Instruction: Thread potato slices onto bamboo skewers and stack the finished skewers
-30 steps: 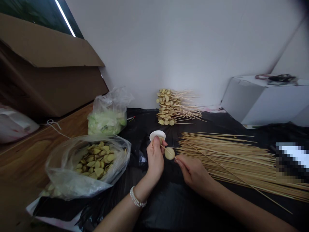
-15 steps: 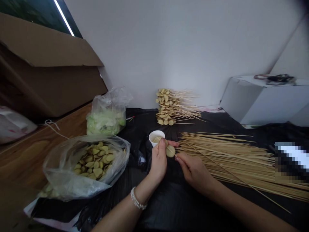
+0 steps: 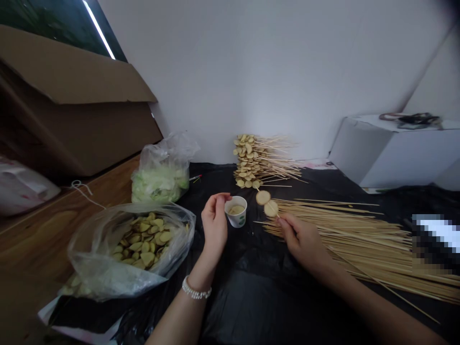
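Observation:
My right hand point(image 3: 302, 237) pinches a thin bamboo skewer that carries two round potato slices point(image 3: 266, 203) near its tip, held just above the loose skewers. My left hand point(image 3: 214, 221) hovers with its fingers curled and apart, holding nothing, just left of a small white cup point(image 3: 236, 212) with pale contents. A clear bag of potato slices point(image 3: 138, 242) lies to the left of that hand.
A broad pile of bare bamboo skewers point(image 3: 355, 239) covers the black plastic sheet point(image 3: 251, 297) on the right. Finished skewers point(image 3: 257, 160) are stacked by the wall. A bag of green vegetable point(image 3: 160, 175), a cardboard box point(image 3: 72, 110) and a white box point(image 3: 391, 148) stand around.
My left hand has let go of the slices and drawn back left of the cup. My right hand has carried the skewer with two slices up and to the right.

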Tool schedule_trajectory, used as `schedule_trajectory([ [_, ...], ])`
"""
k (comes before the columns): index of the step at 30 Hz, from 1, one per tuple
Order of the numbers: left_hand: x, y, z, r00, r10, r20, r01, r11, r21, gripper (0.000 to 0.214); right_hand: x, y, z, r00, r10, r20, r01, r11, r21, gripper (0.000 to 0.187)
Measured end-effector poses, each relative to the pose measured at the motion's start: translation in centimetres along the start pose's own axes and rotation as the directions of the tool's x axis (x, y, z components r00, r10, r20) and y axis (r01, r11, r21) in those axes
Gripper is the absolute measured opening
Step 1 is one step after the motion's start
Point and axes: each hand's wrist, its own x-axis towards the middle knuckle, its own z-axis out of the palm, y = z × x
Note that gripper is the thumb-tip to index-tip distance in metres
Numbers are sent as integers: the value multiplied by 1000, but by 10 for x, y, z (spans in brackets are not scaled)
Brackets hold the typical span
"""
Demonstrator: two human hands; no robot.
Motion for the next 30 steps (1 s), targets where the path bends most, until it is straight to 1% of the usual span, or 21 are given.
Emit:
schedule_trajectory([
  [2, 6, -7, -4, 995, 88, 46, -97, 963, 252, 23, 0, 1, 2, 1000, 2, 20, -2, 1000, 3, 23],
  [3, 9, -12, -5, 991, 100, 85, -123, 934, 335, 20, -1, 1, 3, 1000, 2, 29, -2, 1000, 2, 23],
  [5, 11, -22, -5, 985, 50, 166, -114, 908, 403, 22, -2, 1, 5, 999, -1, 37, 1, 1000, -3, 23],
  [8, 12, -34, -5, 964, -92, 250, -14, 920, 391, 39, -3, 1, 7, 999, -1, 47, 1, 1000, -10, 24],
  [11, 11, -37, -5, 942, -131, 310, 15, 936, 351, 46, -4, 2, 7, 998, 1, 59, -1, 1000, -4, 25],
  [15, 9, -30, -7, 928, -145, 343, -20, 901, 434, 39, -4, 2, 7, 998, -8, 63, 8, 1000, -6, 24],
  [17, 9, -26, -9, 917, -135, 375, -57, 887, 458, 37, -4, 1, 7, 998, -12, 64, 13, 1000, -16, 24],
  [22, 11, -21, -14, 863, -118, 492, -148, 870, 470, 40, -3, -1, 6, 997, 1, 81, 1, 1000, -24, 25],
  [24, 11, -21, -16, 847, -126, 516, -174, 852, 494, 39, -3, -2, 6, 997, 4, 82, -2, 1000, -28, 26],
  [26, 11, -20, -18, 838, -130, 530, -203, 828, 523, 38, -4, -2, 6, 997, 4, 80, -2, 1000, -30, 26],
  [30, 9, -18, -18, 833, -113, 541, -265, 778, 570, 37, -4, -1, 6, 997, 4, 77, -3, 1000, -19, 25],
])
